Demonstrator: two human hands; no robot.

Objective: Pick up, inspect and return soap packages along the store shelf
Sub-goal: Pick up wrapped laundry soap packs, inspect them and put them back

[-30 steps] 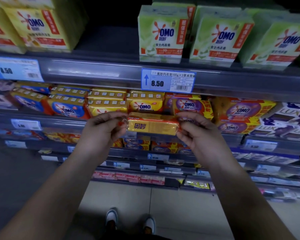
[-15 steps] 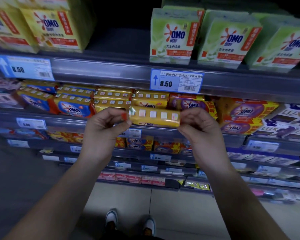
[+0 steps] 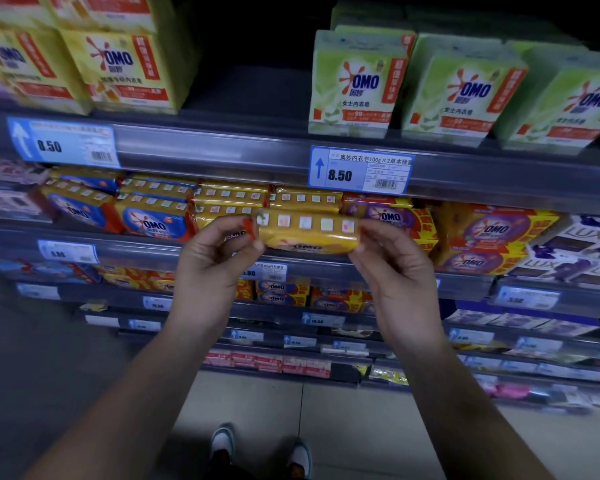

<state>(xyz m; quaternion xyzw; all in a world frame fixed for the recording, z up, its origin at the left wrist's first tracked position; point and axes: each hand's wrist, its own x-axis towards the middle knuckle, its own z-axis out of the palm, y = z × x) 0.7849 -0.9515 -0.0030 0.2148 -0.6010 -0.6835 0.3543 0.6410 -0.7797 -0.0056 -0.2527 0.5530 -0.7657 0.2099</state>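
A yellow OMO soap package (image 3: 307,232) lies level between my two hands in front of the middle shelf. Its side with a row of small square pictures faces me. My left hand (image 3: 215,268) pinches its left, red-trimmed end. Its right end is pinched by my right hand (image 3: 392,271). Right behind it, more yellow soap packages (image 3: 232,195) are stacked on the middle shelf (image 3: 146,252).
Green OMO boxes (image 3: 357,84) and yellow OMO boxes (image 3: 118,64) stand on the upper shelf, with an 8.50 price tag (image 3: 361,171) on its rail. Blue OMO packs (image 3: 153,220) lie left, purple OMO packs (image 3: 489,237) and LUX boxes (image 3: 575,251) right. Lower shelves and floor tiles are below.
The package has been turned in my hands from its printed face to its side with small squares, and raised closer to the middle shelf's stack. Both hands kept their hold.
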